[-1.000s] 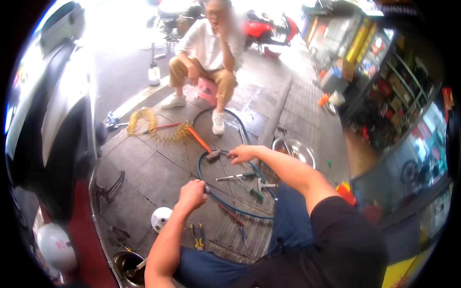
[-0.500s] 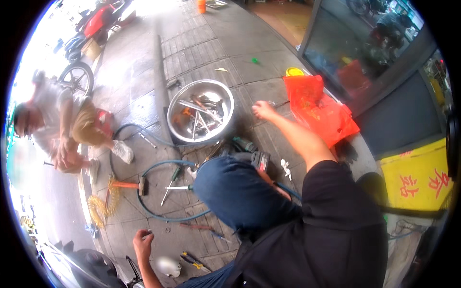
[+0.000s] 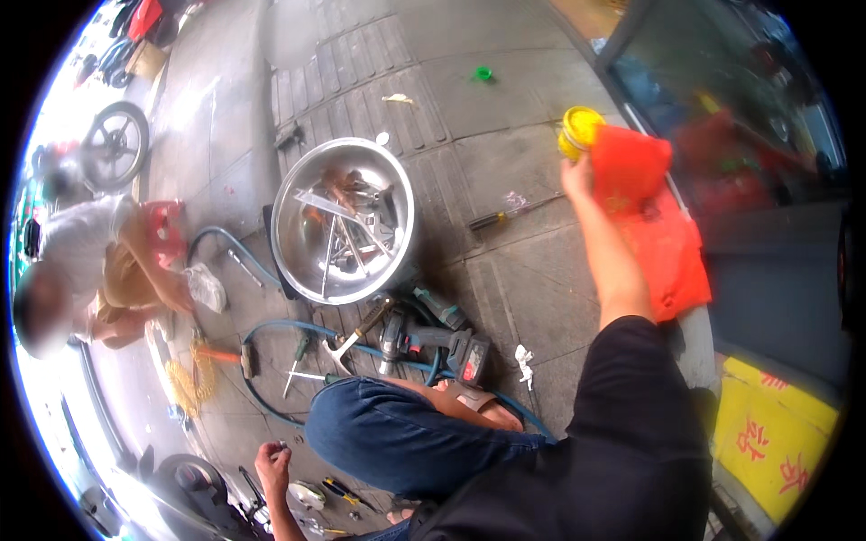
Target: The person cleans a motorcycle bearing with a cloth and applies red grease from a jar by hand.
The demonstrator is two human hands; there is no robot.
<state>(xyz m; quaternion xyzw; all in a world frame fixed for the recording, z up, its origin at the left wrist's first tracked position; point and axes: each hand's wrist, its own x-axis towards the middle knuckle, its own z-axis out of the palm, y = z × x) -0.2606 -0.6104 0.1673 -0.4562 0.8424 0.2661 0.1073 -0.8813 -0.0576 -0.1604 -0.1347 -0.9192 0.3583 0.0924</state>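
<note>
My right hand [image 3: 574,176] grips a round yellow tub [image 3: 577,129] at the top edge of a crumpled red plastic bag [image 3: 645,243]. My left hand [image 3: 271,464], low on the left, pinches a small dark piece [image 3: 283,446] too small to identify. A steel basin [image 3: 281,234] of metal tools and parts stands between my hands. Beside my knee lie a cordless power tool [image 3: 456,352], a hammer [image 3: 359,329], a green screwdriver [image 3: 299,354] and a blue hose [image 3: 236,243]. Yellow-handled pliers [image 3: 343,492] lie right of my left hand.
A seated person [image 3: 126,270] is at the left beside a coiled yellow hose [image 3: 180,388]. Motorbikes [image 3: 113,144] stand behind them. A glass shopfront [image 3: 704,108] and a yellow sign [image 3: 776,424] line the right. A small green cup [image 3: 483,74] sits on the pavement.
My view has turned right toward the shopfront. My right hand has reached forward and right and taken hold of the yellow tub by the red bag.
</note>
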